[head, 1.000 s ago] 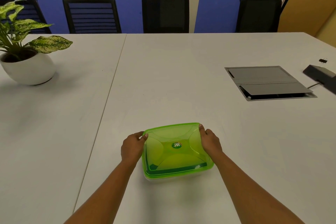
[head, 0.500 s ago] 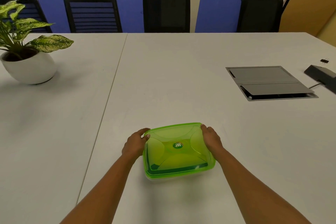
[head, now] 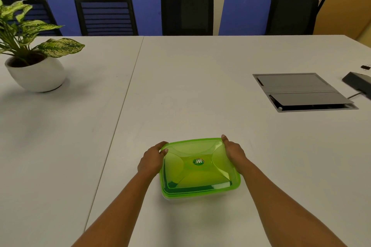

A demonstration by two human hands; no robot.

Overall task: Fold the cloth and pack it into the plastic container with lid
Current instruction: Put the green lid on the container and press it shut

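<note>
A square plastic container with a translucent green lid (head: pixel 198 166) sits on the white table (head: pixel 180 96) near the front edge. The lid lies on top of the clear base, and a round sticker marks its middle. My left hand (head: pixel 152 159) grips the lid's left edge, thumb on the far left corner. My right hand (head: pixel 233 152) grips the right edge, fingers curled over the far right corner. Something green and dark shows through the lid; I cannot tell whether it is the cloth.
A potted plant (head: pixel 34 62) in a white bowl stands at the far left. A grey cable hatch (head: pixel 301 91) is set into the table at the right, with a dark device (head: pixel 359 83) beside it. Black chairs (head: pixel 186 10) line the far side.
Both hands stay on the container's lid. The container and hands have barely shifted; the view moved slightly.
</note>
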